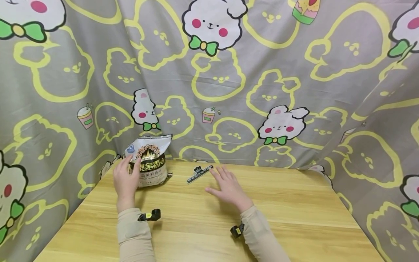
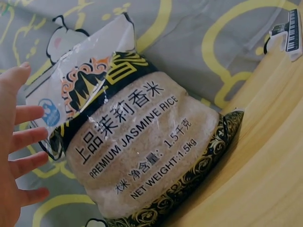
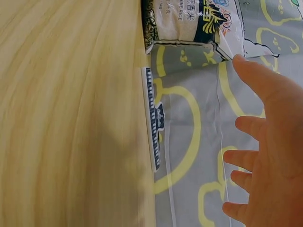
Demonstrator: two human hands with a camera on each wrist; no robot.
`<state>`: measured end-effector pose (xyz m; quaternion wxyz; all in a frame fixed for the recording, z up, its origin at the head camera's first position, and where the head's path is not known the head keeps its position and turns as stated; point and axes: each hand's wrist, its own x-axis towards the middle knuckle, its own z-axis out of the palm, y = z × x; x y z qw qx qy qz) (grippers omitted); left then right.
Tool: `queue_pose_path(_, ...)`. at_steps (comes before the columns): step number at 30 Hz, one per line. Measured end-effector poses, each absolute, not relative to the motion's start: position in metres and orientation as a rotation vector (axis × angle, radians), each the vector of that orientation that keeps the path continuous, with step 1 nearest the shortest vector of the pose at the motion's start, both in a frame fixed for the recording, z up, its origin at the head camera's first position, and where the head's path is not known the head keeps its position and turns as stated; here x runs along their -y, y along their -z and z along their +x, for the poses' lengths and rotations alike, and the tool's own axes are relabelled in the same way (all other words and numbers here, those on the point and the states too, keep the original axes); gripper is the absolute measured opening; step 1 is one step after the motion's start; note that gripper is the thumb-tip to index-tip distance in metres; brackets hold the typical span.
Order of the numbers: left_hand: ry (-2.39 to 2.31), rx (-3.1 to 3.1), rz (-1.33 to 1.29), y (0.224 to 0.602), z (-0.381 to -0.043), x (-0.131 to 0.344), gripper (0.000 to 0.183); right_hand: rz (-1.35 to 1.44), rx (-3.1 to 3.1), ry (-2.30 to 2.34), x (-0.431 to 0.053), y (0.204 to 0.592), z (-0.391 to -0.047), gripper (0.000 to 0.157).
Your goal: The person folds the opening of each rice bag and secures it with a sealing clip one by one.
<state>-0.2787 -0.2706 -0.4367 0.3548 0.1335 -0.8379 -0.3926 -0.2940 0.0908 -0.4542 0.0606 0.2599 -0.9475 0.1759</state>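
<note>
A bag of jasmine rice (image 1: 152, 169) stands upright at the back left of the table, its clear top part slack above the rice. My left hand (image 1: 126, 178) is at the bag's left side, fingers spread, and in the left wrist view the fingertips (image 2: 35, 137) overlap the bag's edge. To the right of the bag lies a long clip (image 1: 200, 174) with a piano-key pattern and a dark handle. Near the clip's right end, my right hand (image 1: 229, 187) hovers with its fingers extended and nothing in it.
The wooden table (image 1: 196, 218) reaches back to a grey curtain (image 1: 226, 109) printed with yellow outlines and white rabbits. The curtain also hangs along the left and right sides. A small black wrist camera (image 1: 237, 230) sits on the right sleeve, another on the left.
</note>
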Motion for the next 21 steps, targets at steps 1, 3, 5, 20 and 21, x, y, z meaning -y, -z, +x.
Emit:
queue_pose_path(1, 1.022, 2.154, 0.351, 0.438, -0.279, 0.271, 0.055, 0.792, 2.865, -0.528, -0.089, 0.454, -0.294, 0.082)
queue_pose_path(3, 1.036, 2.129, 0.358, 0.44, -0.279, 0.272, 0.055, 0.802, 2.867, -0.527, -0.086, 0.455, -0.294, 0.082)
queue_pose_path(5, 1.056, 2.113, 0.366, 0.441, -0.279, 0.273, 0.055, 0.813, 2.862, -0.524, -0.084, 0.455, -0.294, 0.082)
queue_pose_path(20, 1.249, 2.052, 0.439, 0.462, -0.285, 0.281, 0.069, 0.859, 2.863, -0.543, -0.067, 0.455, -0.294, 0.081)
queue_pose_path(21, 1.261, 2.059, 0.447, 0.463, -0.286, 0.281, 0.07, 0.86, 2.864, -0.536, -0.066, 0.455, -0.294, 0.081)
